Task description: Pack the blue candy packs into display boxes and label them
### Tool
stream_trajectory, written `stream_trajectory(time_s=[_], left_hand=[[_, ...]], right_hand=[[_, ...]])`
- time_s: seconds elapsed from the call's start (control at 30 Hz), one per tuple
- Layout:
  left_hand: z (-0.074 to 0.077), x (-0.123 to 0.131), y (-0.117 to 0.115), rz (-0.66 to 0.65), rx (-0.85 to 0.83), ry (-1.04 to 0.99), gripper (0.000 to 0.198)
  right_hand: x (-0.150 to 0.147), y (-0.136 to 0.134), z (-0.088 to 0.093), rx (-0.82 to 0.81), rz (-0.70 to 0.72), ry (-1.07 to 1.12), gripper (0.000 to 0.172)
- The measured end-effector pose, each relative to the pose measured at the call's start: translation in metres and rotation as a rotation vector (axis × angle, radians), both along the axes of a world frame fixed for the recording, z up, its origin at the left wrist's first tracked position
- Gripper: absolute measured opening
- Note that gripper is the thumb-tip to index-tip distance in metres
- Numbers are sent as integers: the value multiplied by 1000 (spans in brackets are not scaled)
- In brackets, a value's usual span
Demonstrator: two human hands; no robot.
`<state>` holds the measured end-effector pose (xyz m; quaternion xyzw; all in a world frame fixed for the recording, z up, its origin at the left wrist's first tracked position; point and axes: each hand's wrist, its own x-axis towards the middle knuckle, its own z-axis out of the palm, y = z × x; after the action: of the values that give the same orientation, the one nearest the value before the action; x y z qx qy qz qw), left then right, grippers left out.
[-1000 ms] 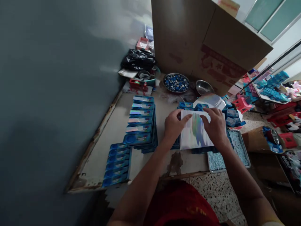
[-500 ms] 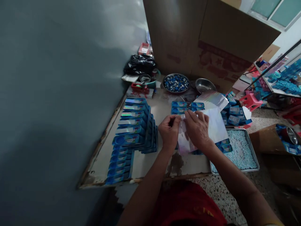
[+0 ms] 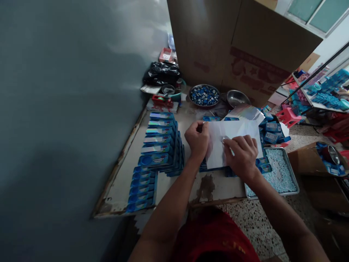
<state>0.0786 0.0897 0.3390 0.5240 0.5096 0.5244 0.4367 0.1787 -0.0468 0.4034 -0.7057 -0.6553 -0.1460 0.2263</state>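
Quietly, my left hand (image 3: 196, 139) pinches the pale sheet (image 3: 244, 129) by its left edge — my right hand's (image 3: 242, 155) fingertips nearly meet over its middle, their hold unclear.

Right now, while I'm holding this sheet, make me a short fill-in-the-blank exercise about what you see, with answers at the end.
1. Of your left hand and right hand at the sheet, the ____ one is nearer the tray of pale blue bits.
2. From your view, the bowl of blue and white pieces stands to the ____ of the plain metal bowl.
3. The plastic bag is ____ in color.
4. The stool is ____ in color.

Answers: right; left; black; pink.
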Motion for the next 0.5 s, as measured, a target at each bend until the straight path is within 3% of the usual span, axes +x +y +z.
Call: stream_trajectory(time_s=[0.13,0.23,0.3,0.4,0.5], left_hand=[[1,-5,18,-24,77,125,18],[7,-31,4,-25,92,-23,36],[11,-54,-12,-199,-29,-278,55],[13,-82,-35,-494,-287,-613,79],[12,-101,-46,-530,-381,-735,76]], right_hand=[[-13,-2,34,27,-33,305,18],[-22,4,47,-99,-30,720,19],[-27,11,49,-202,-8,935,26],[-35,22,42,-304,36,1087,38],[-47,28,31,-348,41,1110,43]])
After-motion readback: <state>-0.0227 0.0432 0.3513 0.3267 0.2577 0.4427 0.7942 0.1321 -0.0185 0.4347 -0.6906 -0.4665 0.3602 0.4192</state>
